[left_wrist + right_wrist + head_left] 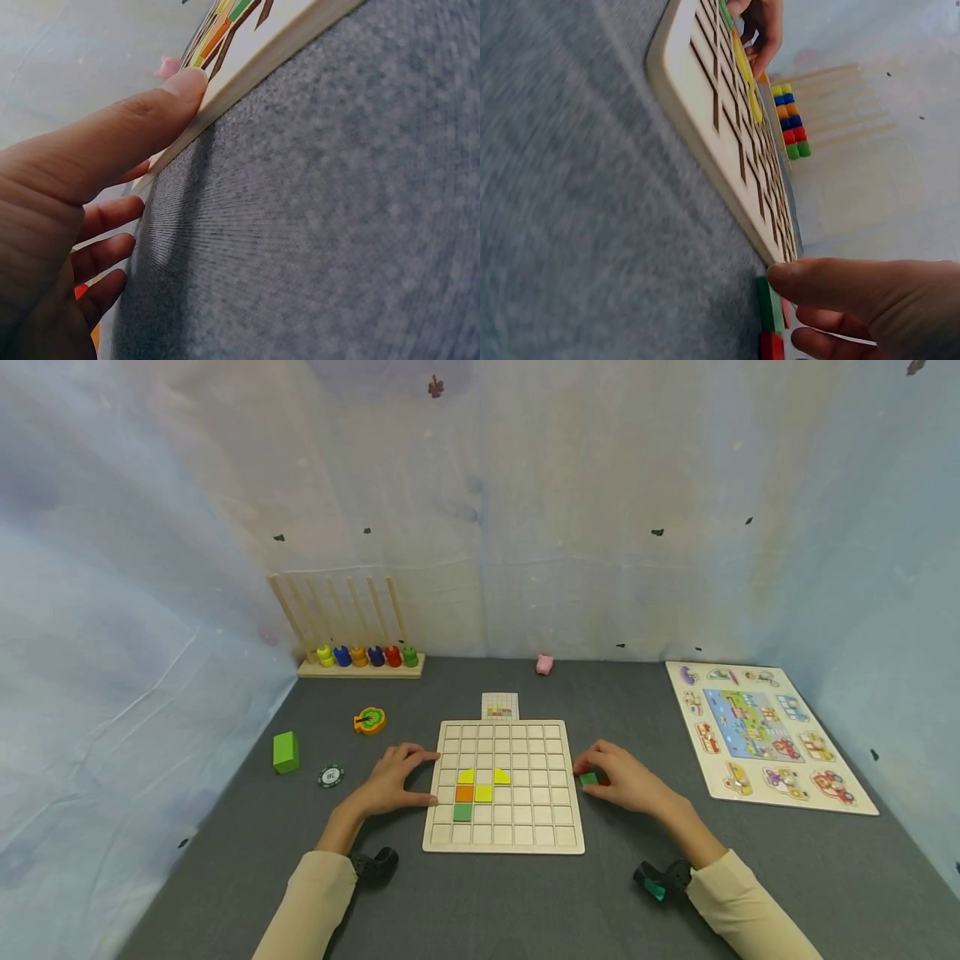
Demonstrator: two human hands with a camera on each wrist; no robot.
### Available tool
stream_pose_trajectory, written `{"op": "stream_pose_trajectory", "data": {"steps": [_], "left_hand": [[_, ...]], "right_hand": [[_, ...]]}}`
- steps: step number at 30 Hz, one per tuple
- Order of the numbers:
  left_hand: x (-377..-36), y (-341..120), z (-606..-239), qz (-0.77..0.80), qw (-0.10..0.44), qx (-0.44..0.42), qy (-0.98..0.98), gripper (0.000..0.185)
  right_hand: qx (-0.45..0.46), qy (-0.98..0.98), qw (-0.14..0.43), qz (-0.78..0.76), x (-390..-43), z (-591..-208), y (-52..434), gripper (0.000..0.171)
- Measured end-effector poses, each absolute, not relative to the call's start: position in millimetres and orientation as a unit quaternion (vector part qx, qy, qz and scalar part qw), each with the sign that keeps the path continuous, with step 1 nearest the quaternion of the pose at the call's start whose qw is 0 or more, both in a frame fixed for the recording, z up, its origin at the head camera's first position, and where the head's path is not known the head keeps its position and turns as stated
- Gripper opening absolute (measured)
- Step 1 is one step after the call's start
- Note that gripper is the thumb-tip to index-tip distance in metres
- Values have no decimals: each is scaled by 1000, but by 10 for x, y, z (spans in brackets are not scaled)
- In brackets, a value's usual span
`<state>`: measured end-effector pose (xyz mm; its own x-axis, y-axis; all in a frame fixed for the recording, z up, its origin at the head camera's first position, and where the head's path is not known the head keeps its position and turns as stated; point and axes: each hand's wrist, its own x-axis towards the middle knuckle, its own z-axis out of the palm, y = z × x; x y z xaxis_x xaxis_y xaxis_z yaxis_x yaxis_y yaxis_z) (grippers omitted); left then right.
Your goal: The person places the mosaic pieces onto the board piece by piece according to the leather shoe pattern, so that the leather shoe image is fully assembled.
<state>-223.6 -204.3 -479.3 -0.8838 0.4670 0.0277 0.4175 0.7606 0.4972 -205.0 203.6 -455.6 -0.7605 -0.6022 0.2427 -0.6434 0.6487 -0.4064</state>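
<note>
The one mark that looks like writing is a number on the white centre of the round chip [331,775] lying on the tabletop [465,893]; it seems to read 20, but it is too small to be sure.

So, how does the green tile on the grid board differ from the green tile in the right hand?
The green tile on the board lies flat in a cell of the wooden grid board, below an orange tile, and no hand touches it. The green tile at the right hand is off the board, by its right edge on the grey mat, under the fingers of the right hand. Both are small, green and square.
</note>
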Motion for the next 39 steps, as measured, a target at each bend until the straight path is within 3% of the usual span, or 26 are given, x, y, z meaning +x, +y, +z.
{"op": "stream_pose_trajectory", "data": {"steps": [7, 17, 29, 39], "left_hand": [[-2231, -2041, -4791, 256, 43, 241, 935, 74], [-2228, -2039, -4783, 257, 43, 241, 935, 74], [-2233, -2034, -4781, 254, 48, 238, 936, 74], [-2236, -2038, -4787, 254, 49, 234, 937, 75]], "right_hand": [[358, -901, 51, 239, -2052, -4599, 2102, 25], [332, -913, -1, 237, -2062, -4574, 2173, 29], [335, -899, 57, 275, -2054, -4571, 2100, 25], [397, -856, 61, 325, -2008, -4568, 1681, 28]]}}
